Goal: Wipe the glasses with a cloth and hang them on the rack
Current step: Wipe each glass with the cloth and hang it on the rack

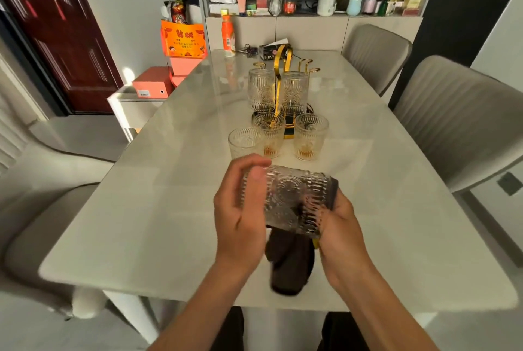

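Note:
A ribbed clear glass (288, 198) lies on its side in the air above the table's near part. My left hand (240, 215) grips its left end, thumb over the rim. My right hand (339, 226) holds the right end together with a dark brown cloth (291, 263), which hangs down below the glass and shows through it. Further back stands a gold rack (283, 67) with two glasses (261, 89) (293, 91) hung upside down on it. Three upright glasses (244, 142) (270, 135) (310, 135) stand in front of the rack.
The pale marble table (169, 209) has an orange bottle (227, 35), keys and a black box at its far end. Grey chairs (452, 118) stand on the right and on the left. A cluttered shelf runs along the back wall.

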The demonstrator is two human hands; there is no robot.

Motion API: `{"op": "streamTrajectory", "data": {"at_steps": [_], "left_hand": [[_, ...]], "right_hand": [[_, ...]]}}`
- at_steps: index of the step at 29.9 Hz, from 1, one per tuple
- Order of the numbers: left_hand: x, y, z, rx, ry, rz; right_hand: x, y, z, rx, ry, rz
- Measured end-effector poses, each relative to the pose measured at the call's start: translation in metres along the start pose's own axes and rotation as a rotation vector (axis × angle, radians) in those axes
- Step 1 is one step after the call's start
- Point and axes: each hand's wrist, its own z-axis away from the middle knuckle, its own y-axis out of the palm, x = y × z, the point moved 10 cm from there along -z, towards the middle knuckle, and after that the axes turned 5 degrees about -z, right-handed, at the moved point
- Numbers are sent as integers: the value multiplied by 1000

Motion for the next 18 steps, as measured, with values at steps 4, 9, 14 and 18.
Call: {"op": "streamTrajectory", "data": {"at_steps": [4, 9, 14, 18], "left_hand": [[59, 14, -8, 322, -588, -150], [5, 9, 10, 82, 11, 31], [37, 13, -13, 251, -394, -78], [15, 12, -11, 169, -232, -28]], "right_hand": [[37, 1, 1, 41, -385, 740], [-15, -8, 7, -125, 55, -27], [14, -6, 3, -23, -143, 369], [26, -12, 2, -75, -213, 288]]}}
